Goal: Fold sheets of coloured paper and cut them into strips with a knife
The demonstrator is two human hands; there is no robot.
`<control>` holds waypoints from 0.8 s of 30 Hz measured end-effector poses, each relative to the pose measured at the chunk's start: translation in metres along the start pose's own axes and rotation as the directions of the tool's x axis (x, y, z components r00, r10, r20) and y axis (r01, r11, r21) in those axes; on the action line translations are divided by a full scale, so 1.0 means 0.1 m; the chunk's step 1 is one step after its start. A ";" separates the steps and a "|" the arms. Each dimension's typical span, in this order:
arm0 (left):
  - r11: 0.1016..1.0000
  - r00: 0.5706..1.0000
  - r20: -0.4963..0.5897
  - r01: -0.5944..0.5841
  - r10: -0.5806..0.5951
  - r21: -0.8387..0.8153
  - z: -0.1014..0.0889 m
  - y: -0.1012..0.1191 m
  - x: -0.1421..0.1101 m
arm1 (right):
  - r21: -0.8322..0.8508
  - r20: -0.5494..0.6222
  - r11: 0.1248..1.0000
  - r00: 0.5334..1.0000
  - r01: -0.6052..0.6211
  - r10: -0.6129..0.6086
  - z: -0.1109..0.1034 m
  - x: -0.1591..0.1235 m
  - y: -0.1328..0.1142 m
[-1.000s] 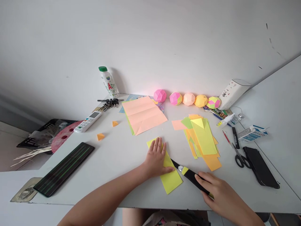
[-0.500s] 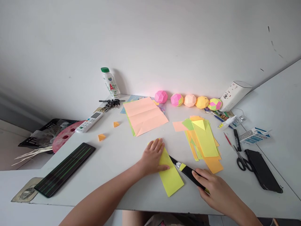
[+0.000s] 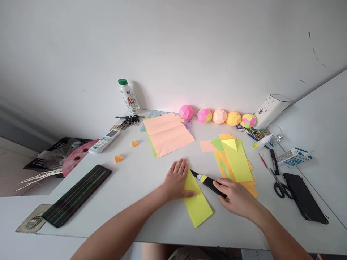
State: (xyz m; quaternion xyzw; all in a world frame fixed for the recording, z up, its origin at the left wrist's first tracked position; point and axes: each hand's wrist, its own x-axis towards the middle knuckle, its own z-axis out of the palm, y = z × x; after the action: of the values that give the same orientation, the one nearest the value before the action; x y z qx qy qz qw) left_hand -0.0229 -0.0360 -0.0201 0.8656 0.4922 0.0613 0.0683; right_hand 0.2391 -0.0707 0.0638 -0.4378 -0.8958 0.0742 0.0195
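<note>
Head view: right hand (image 3: 235, 198), fingers wrapped round a utility knife (image 3: 213, 185), now farther up the edge of the yellow paper (image 3: 200, 210) on the counter (image 3: 151, 172), the stroke apparently near its end; left hand (image 3: 177, 183) flat on the paper, fingers narrowly parted.

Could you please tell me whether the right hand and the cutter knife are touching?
Touching: the head view shows the right hand with its fingers closed around the rear of the cutter knife.
</note>
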 end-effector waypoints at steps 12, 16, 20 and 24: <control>1.000 1.000 0.019 -0.001 0.001 0.006 -0.05 0.03 0.01 | 0.014 -0.067 1.000 0.998 0.008 -0.007 0.06 0.05 0.03; 1.000 1.000 -0.010 -0.002 0.002 0.004 -0.02 0.02 0.01 | 0.043 -0.064 0.999 0.998 0.011 -0.008 0.05 0.16 0.05; 1.000 0.999 0.034 -0.009 0.009 0.001 -0.06 0.03 0.02 | 0.041 -0.092 0.999 0.996 0.011 -0.007 0.07 0.16 0.07; 1.000 1.000 0.030 -0.005 0.005 0.000 -0.08 0.03 0.01 | 0.010 -0.099 0.999 0.995 0.031 -0.030 0.12 0.26 0.07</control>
State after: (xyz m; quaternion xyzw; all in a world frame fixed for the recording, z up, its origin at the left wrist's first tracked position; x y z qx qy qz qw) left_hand -0.0207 -0.0362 -0.0118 0.8678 0.4888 0.0482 0.0753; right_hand 0.2271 -0.0477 0.0498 -0.4271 -0.8999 0.0573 0.0674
